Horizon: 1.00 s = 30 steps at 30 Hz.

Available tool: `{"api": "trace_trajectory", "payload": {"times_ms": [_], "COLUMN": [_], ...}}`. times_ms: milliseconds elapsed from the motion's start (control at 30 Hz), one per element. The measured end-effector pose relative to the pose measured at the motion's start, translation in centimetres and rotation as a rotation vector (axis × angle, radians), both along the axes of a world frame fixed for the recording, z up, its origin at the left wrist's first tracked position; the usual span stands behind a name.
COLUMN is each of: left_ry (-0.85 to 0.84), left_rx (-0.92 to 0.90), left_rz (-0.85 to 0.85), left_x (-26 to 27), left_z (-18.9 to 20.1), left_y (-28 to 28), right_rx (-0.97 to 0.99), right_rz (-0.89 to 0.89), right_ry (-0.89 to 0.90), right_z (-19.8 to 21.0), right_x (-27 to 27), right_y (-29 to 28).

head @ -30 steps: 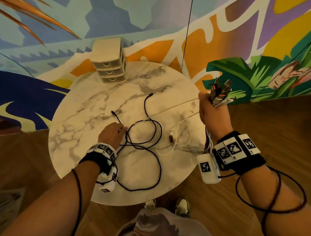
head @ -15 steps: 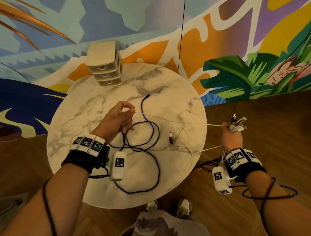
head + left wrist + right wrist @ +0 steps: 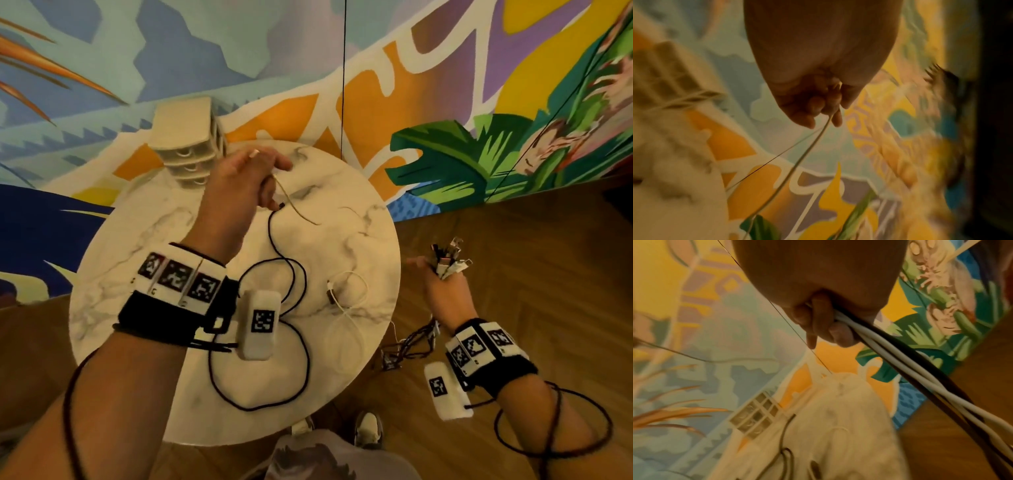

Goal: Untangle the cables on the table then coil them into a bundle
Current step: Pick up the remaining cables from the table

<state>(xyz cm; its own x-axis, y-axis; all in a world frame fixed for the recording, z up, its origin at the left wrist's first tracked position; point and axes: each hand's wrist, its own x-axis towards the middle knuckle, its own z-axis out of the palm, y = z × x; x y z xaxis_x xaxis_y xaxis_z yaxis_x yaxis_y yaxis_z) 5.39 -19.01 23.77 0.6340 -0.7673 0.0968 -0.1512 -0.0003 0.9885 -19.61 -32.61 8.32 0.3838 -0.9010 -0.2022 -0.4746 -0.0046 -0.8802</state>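
Note:
My left hand (image 3: 246, 181) is raised over the far side of the round marble table (image 3: 137, 246) and pinches a thin pale cable (image 3: 298, 209); in the left wrist view that pale cable (image 3: 803, 155) runs down out of my curled fingers (image 3: 818, 104). A black cable (image 3: 294, 346) lies looped on the table, and a white cable (image 3: 346, 308) curls near the right edge. My right hand (image 3: 442, 284) is off the table's right side and grips a bundle of cable ends (image 3: 448, 260). White and black cables (image 3: 920, 378) trail from that fist.
A small cream drawer unit (image 3: 188, 150) stands at the table's far edge. A painted mural wall (image 3: 445, 85) is behind, and the wood floor (image 3: 531, 257) lies to the right. Loose cable lengths (image 3: 407, 346) hang beside the table's right edge. My shoes (image 3: 368, 428) are below the table.
My left hand rose from the black loops and lifted the pale cable toward the far side of the table. My right hand dropped lower and further right with its bundle.

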Motion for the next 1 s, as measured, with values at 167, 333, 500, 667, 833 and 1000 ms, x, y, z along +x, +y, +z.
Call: {"api": "trace_trajectory", "payload": {"times_ms": [167, 333, 500, 667, 833, 1000], "left_ry": [-0.358, -0.376, -0.43, -0.381, -0.333, -0.635], "left_rx": [0.374, 0.527, 0.506, 0.452, 0.413, 0.329], "left_rz": [-0.382, -0.572, -0.586, -0.559, -0.59, -0.502], "left_x": [-5.5, -8.4, -9.0, -9.2, -9.4, -9.5], "left_z": [-2.5, -4.3, -4.1, -3.7, -4.0, -4.0], "left_y": [-2.6, -2.6, -2.1, -2.0, -1.7, -1.8], "right_rx": [0.056, 0.134, 0.161, 0.093, 0.054, -0.085], "right_rz": [0.237, 0.35, 0.364, 0.378, 0.318, 0.287], "right_ry": [-0.269, -0.354, -0.339, -0.333, -0.285, -0.14], "right_z": [4.7, 4.7, 5.2, 6.9, 7.9, 5.9], "right_x": [3.8, 4.2, 3.8, 4.0, 4.4, 4.3], "right_y": [3.0, 5.5, 5.7, 6.2, 6.4, 5.8]}}
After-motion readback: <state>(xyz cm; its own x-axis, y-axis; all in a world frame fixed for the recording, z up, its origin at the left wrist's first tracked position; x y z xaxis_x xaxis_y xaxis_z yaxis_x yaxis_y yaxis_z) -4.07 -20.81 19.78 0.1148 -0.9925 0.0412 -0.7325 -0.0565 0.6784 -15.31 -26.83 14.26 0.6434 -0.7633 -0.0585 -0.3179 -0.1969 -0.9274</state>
